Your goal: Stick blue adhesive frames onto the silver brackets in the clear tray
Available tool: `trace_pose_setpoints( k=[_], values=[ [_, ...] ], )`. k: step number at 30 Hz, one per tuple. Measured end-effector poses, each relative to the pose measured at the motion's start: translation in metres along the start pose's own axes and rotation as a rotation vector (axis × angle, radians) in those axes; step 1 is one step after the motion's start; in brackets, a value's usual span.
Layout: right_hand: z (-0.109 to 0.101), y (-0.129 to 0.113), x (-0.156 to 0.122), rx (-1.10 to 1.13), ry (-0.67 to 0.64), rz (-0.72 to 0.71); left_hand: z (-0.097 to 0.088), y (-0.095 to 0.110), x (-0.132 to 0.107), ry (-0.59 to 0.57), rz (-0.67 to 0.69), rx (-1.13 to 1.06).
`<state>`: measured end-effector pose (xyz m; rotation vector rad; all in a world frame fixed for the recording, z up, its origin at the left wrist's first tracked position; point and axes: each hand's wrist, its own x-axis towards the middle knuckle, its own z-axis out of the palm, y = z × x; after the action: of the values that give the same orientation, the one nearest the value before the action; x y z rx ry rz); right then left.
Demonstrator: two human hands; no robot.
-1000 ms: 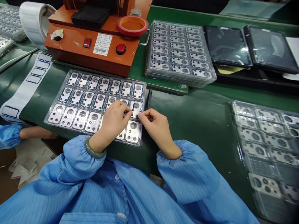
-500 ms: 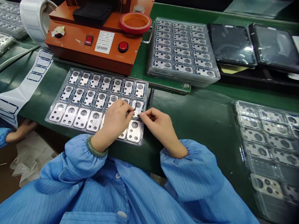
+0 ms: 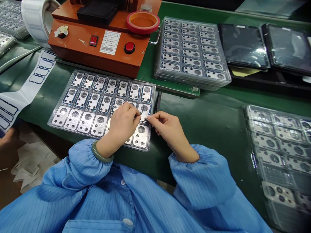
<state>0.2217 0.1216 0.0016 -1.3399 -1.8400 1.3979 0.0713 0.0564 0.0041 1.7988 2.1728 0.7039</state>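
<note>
Green counter (image 3: 206, 136) — clear plastic tray (image 3: 60, 97) of metal plates (image 3: 98, 125) on it. L hand (image 3: 122, 124) pinches tiny dark strip (image 3: 140, 113) over mid-row plate (image 3: 145, 111), R hand (image 3: 170, 131) just beside, grip unclear — best kept slow & steady, tray flat.

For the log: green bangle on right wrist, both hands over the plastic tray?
No: the green bangle is on the left wrist, per the head view. The left hand and right hand are over the plastic tray, as you said.
</note>
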Motion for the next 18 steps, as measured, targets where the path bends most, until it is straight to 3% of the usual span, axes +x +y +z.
trace_pose_setpoints(
  k=[7,18],
  values=[
    [-0.0067,-0.0032,0.0002,-0.018,-0.098,0.007,-0.0013,0.0033,0.0004,-0.012,0.005,0.051],
    [-0.0056,-0.0062,-0.0017,-0.229,-0.027,-0.050,-0.0021,0.0053,0.0015,-0.046,0.014,0.097]
  ],
)
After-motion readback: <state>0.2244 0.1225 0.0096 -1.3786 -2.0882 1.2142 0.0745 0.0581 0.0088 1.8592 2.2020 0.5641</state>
